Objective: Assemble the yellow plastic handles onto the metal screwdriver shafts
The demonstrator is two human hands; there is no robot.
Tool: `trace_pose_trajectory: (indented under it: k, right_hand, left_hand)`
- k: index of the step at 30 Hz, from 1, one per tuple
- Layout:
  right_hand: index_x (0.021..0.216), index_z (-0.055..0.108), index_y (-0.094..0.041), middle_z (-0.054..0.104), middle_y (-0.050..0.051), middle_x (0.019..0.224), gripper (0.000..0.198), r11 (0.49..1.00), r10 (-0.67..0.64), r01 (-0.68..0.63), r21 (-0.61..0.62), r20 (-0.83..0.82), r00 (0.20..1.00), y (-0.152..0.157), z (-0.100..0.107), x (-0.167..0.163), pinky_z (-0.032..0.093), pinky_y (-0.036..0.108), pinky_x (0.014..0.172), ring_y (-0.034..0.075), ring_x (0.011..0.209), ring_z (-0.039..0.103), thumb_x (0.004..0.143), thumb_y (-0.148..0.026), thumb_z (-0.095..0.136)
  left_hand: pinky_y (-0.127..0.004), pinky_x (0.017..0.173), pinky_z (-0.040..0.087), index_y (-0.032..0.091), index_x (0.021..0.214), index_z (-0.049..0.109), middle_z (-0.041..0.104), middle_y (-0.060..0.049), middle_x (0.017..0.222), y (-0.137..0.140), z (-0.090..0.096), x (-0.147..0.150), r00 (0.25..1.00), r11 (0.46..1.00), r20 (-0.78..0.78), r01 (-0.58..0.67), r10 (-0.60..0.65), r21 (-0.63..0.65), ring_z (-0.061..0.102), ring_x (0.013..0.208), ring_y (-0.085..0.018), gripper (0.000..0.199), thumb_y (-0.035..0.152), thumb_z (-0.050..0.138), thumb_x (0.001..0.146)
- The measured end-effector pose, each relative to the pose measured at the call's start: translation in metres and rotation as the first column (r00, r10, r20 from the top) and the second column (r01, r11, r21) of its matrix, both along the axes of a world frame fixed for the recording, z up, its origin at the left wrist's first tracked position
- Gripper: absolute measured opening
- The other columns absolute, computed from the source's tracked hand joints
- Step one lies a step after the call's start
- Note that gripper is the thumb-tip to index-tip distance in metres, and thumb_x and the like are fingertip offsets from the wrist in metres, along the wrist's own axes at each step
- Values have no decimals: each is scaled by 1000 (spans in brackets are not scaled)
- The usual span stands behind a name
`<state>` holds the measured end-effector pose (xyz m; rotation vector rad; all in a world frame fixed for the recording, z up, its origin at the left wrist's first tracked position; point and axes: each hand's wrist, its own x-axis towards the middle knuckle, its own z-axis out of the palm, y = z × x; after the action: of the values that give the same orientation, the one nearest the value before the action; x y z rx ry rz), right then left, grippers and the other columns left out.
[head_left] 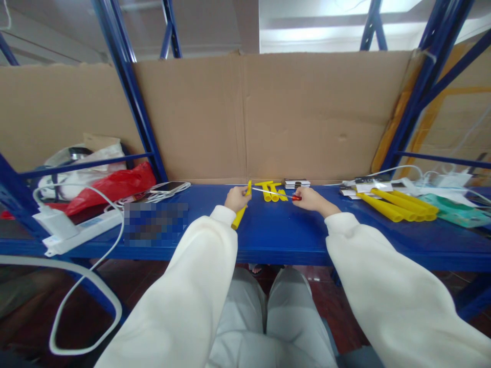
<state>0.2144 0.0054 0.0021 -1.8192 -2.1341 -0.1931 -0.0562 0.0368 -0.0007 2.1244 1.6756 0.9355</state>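
My left hand (235,198) is closed around a yellow tube-like piece (239,219), which stands tilted and sticks out above and below the fingers. My right hand (310,199) grips the red handle of what looks like a screwdriver (276,193). Its long thin metal shaft points left, and its tip reaches the yellow piece at my left fingers; whether it touches cannot be made out. Behind the shaft, between my hands, several shorter yellow parts (267,193) lie on the blue shelf (284,232).
Small black-and-white boxes (296,183) stand against the cardboard panel (307,117). On the right lie several long yellow tubes (399,205) beside a green packet (456,210). A white power strip (86,232), a phone (168,187), cables and a red bag (111,189) occupy the left.
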Motion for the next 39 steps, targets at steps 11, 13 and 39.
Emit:
trace_pose_trajectory:
  k: [11,13,39]
  right_hand:
    - [96,70,-20,77,10,93,18,996,-82,81,29,33,996,-5,2,-6,44,27,69,23,84,70,79,-21,64]
    - [98,69,-19,77,10,96,20,996,-89,88,11,23,996,-6,3,-7,44,28,71,24,87,70,80,-21,64]
    - [90,68,-21,77,9,95,12,994,-112,113,-14,52,992,-4,2,-8,42,29,76,25,89,70,80,-25,64]
  left_hand:
    - [-17,69,57,19,129,72,79,-3,99,-1,0,0,1000,1000,13,-5,5,4,75,69,-12,39,16,65,91]
    - [-17,68,57,20,128,73,79,-3,99,-1,1,0,1000,1000,12,1,-1,1,75,69,-12,38,17,65,91]
    - [-16,64,55,19,133,70,78,-5,106,-2,1,1,1000,1000,29,-12,12,6,74,64,-11,43,15,66,90]
